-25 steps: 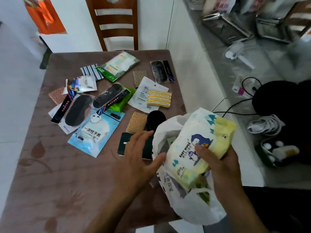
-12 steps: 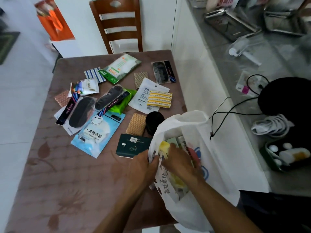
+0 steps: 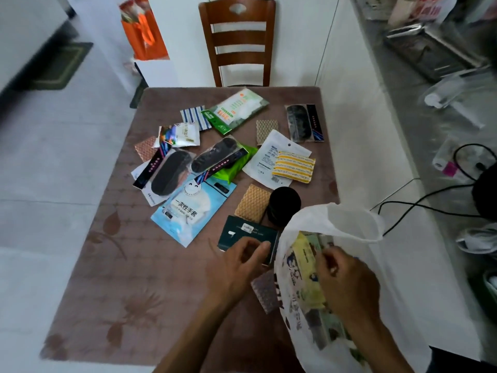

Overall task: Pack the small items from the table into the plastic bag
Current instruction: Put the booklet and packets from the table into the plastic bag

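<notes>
A white plastic bag [image 3: 349, 219] hangs open at the table's near right corner, with a yellow baby wipes pack [image 3: 304, 254] inside it. My right hand [image 3: 347, 281] is at the bag's mouth, fingers curled on its rim. My left hand [image 3: 236, 265] grips the near edge of a dark green box [image 3: 247, 231] just left of the bag. Beyond lie a black jar [image 3: 285, 203], a blue glove packet [image 3: 193, 208], a yellow striped packet [image 3: 293, 166] and several more flat packets.
The brown table [image 3: 121, 278] has a wooden chair [image 3: 239, 41] at its far end. A grey counter [image 3: 443, 103] with black cables [image 3: 430, 200] runs along the right. A small dark mesh packet [image 3: 266, 292] lies beside the bag.
The wipes pack went from my right hand down into the bag. My left hand moved off the bag's rim onto the dark green box.
</notes>
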